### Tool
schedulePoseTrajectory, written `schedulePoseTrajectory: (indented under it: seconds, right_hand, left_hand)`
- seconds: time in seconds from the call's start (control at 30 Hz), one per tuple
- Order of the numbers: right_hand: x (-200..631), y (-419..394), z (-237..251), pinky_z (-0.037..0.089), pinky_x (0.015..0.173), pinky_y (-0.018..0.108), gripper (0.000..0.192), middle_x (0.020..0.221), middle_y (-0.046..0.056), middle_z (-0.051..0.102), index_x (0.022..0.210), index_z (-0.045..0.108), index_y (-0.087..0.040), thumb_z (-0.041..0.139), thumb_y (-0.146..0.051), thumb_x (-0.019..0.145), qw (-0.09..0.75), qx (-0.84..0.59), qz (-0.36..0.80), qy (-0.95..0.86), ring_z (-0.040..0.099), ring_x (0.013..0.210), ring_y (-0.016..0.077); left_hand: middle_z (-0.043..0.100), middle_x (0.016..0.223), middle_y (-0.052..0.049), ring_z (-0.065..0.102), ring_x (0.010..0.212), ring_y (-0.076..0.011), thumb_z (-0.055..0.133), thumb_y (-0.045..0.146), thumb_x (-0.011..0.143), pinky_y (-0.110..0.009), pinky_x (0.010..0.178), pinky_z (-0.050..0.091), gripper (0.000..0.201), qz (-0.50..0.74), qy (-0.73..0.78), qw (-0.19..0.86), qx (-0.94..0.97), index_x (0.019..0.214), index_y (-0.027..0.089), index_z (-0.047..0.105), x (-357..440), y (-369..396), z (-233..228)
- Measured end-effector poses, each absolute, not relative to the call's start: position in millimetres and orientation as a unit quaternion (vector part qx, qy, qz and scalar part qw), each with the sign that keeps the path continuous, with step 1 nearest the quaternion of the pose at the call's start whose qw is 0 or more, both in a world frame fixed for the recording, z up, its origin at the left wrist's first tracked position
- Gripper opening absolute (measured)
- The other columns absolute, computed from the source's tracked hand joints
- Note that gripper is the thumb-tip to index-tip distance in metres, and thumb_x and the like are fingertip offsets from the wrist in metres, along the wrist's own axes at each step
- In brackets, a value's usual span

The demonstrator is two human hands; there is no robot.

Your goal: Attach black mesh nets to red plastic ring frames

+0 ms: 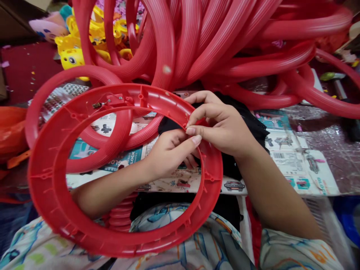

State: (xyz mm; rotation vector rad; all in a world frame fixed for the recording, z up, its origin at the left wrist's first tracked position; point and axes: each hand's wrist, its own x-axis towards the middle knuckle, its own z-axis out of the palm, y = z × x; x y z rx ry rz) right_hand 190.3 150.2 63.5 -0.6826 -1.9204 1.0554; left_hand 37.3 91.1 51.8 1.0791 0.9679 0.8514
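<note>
A red plastic ring [46, 202], an open channel with small ribs and posts inside, is tilted in front of me. My left hand [171, 152] reaches through its middle and grips the inner rim at the right, thumb on the edge. Right beside that thumb, my right hand [221, 125] is closed, thumb and fingertips pinched together at the same rim. Whatever is between those fingertips is too small to make out. At the upper left of the channel sits a small part with thin wires [98, 105].
Many ribbed red rings [219, 41] are piled at the back, with several loose ones nearer. Yellow animal-face pieces [71, 58] lie behind on the left. Printed cardboard [298, 165] covers the table, with black cloth [233, 165] on it. An orange bag [12, 127] is at the left edge.
</note>
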Motion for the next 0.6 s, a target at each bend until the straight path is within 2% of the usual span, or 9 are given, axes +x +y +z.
schedulePoseTrajectory:
  seconds: [0.2,0.37,0.5,0.6]
  right_hand:
    - [190,146,68,0.045,0.105,0.038,0.018,0.104,0.001,0.061,0.073,0.071,-0.021,0.080,-0.037,0.072,0.418,-0.291,0.464,-0.725,0.058,0.113,0.0179]
    - [189,146,65,0.045,0.106,0.041,0.013,0.106,0.000,0.061,0.073,0.073,-0.023,0.081,-0.032,0.070,0.441,-0.293,0.467,-0.708,0.058,0.113,0.0192]
    - [186,148,58,0.045,0.106,0.040,0.007,0.116,0.001,0.058,0.073,0.075,-0.024,0.080,-0.029,0.071,0.463,-0.284,0.426,-0.723,0.056,0.117,0.0209]
    - [184,149,55,0.049,0.100,0.037,0.003,0.124,0.002,0.054,0.074,0.076,-0.026,0.078,-0.025,0.072,0.475,-0.294,0.349,-0.752,0.054,0.116,0.0214]
  left_hand:
    - [0.068,0.060,-0.002,0.065,0.048,-0.0140,0.059,0.040,0.085,-0.023,0.046,0.055,0.027,0.382,0.384,0.700,0.465,0.075,0.014,0.060,35,92,51]
    - [0.069,0.067,0.000,0.065,0.054,-0.0109,0.070,0.033,0.079,-0.020,0.051,0.056,0.021,0.397,0.393,0.672,0.487,0.081,0.013,0.063,38,92,50]
    - [0.066,0.062,0.000,0.064,0.051,-0.0102,0.066,0.027,0.079,-0.018,0.049,0.055,0.016,0.384,0.431,0.655,0.488,0.077,0.012,0.060,41,93,51]
    - [0.065,0.059,0.000,0.064,0.049,-0.0108,0.061,0.022,0.079,-0.018,0.047,0.055,0.011,0.372,0.437,0.670,0.471,0.074,0.012,0.058,42,95,50]
